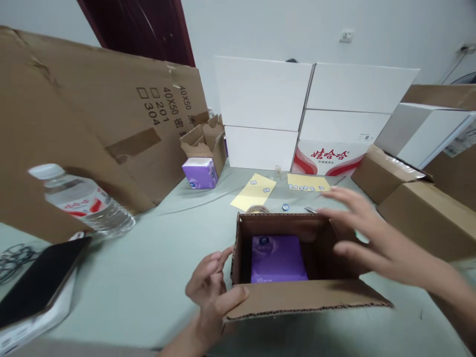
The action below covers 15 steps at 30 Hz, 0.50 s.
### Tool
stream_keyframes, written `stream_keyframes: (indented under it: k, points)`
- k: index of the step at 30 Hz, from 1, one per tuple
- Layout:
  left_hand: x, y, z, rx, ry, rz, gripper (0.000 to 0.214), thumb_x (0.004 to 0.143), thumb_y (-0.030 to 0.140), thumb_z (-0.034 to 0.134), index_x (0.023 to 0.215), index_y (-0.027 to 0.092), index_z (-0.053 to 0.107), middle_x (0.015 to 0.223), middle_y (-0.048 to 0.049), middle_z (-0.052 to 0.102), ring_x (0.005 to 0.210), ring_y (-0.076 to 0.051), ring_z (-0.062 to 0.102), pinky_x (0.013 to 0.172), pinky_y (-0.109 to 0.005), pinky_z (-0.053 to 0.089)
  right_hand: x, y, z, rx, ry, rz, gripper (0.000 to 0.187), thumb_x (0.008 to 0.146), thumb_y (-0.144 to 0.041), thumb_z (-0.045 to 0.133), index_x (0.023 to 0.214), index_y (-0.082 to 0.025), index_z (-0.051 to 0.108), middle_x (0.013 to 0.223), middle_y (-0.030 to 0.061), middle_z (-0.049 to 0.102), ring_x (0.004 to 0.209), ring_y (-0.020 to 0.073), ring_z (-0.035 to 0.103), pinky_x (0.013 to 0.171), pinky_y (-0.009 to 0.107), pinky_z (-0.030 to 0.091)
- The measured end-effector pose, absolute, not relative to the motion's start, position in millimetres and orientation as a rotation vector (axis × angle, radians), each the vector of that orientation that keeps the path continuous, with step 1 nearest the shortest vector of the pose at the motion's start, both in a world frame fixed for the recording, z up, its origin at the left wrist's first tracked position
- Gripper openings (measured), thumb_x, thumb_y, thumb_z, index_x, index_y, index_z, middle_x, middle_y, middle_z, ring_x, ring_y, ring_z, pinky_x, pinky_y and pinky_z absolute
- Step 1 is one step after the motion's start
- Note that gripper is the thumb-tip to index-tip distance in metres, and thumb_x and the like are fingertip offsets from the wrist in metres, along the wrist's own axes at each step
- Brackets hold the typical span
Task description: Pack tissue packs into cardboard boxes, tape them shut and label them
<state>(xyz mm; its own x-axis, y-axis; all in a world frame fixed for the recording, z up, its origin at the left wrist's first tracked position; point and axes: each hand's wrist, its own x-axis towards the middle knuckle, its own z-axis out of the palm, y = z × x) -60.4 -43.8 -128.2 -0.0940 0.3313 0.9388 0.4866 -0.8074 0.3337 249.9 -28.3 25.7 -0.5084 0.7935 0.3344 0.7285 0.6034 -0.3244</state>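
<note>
A small open cardboard box (297,297) sits on the pale green table in front of me, with a purple tissue pack (277,259) lying inside it. My left hand (210,290) grips the box's near left corner, thumb on the front flap. My right hand (366,233) hovers over the box's right side with fingers spread and nothing in it; it is slightly blurred.
A water bottle (84,201) and a dark phone (39,282) lie at the left. A big flat carton (92,124) leans behind them. Another purple pack (200,172) sits by a small open box (206,141). Yellow sheets (255,191) with stickers, white boxes (282,109), brown cartons (420,208) at right.
</note>
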Motion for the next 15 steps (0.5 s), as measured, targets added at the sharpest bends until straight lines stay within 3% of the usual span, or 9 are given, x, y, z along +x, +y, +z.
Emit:
stream_keyframes:
  k: [2, 4, 7, 10, 12, 15]
  points:
    - [-53.5, -47.2, -114.1, -2.060, -0.848, -2.139, 0.012, 0.094, 0.018, 0.058, 0.087, 0.024, 0.065, 0.139, -0.0032, 0.042, 0.130, -0.020, 0.049, 0.105, -0.038, 0.053, 276.5, -26.3, 17.2, -1.326, -2.076, 0.290, 0.043, 0.097, -0.046, 0.052, 0.139, -0.041, 0.052, 0.153, 0.0044, 0.045, 0.143, 0.0313, 0.040, 0.114, 0.055, 0.038]
    - [-52.7, -50.1, -107.3, -2.163, -0.816, -2.178, 0.017, 0.094, 0.009, 0.053, 0.094, 0.021, 0.065, 0.142, -0.0059, 0.042, 0.132, -0.019, 0.051, 0.109, -0.034, 0.050, 293.8, -21.9, 3.4, -1.391, -1.881, 0.557, 0.053, 0.094, -0.049, 0.055, 0.145, -0.042, 0.044, 0.149, 0.0045, 0.051, 0.139, 0.0294, 0.047, 0.109, 0.049, 0.046]
    - [-57.7, -51.3, -107.9, -2.319, -0.812, -2.130, 0.019, 0.096, 0.010, 0.050, 0.102, 0.019, 0.064, 0.141, -0.0111, 0.047, 0.132, -0.022, 0.053, 0.110, -0.038, 0.050, 297.5, -15.0, -21.9, -1.337, -1.777, 0.964, 0.077, 0.086, -0.059, 0.063, 0.154, -0.037, 0.031, 0.152, 0.0085, 0.050, 0.137, 0.0297, 0.050, 0.102, 0.043, 0.051]
    - [-59.9, -50.0, -111.3, -2.303, -0.786, -2.123, 0.014, 0.096, 0.013, 0.052, 0.100, 0.020, 0.064, 0.139, -0.0117, 0.050, 0.131, -0.025, 0.054, 0.107, -0.042, 0.053, 285.4, -7.9, -39.0, -1.212, -1.672, 1.085, 0.091, 0.077, -0.067, 0.069, 0.154, -0.034, 0.032, 0.149, 0.0104, 0.052, 0.124, 0.0297, 0.059, 0.090, 0.039, 0.056]
    - [-58.1, -49.3, -111.6, -2.276, -0.752, -2.143, 0.014, 0.096, 0.015, 0.051, 0.098, 0.021, 0.064, 0.138, -0.0094, 0.051, 0.133, -0.025, 0.052, 0.107, -0.044, 0.053, 276.5, -2.7, -41.8, -1.196, -1.589, 1.107, 0.084, 0.074, -0.066, 0.071, 0.147, -0.032, 0.045, 0.140, 0.0099, 0.060, 0.111, 0.0282, 0.064, 0.081, 0.036, 0.056]
    - [-55.6, -48.5, -110.9, -2.314, -0.760, -2.103, 0.015, 0.096, 0.014, 0.050, 0.096, 0.024, 0.062, 0.141, -0.0040, 0.050, 0.135, -0.024, 0.049, 0.108, -0.046, 0.053, 267.2, 5.5, -33.2, -1.343, -1.508, 1.046, 0.050, 0.079, -0.056, 0.068, 0.119, -0.025, 0.067, 0.103, 0.0065, 0.073, 0.087, 0.0227, 0.066, 0.069, 0.032, 0.052]
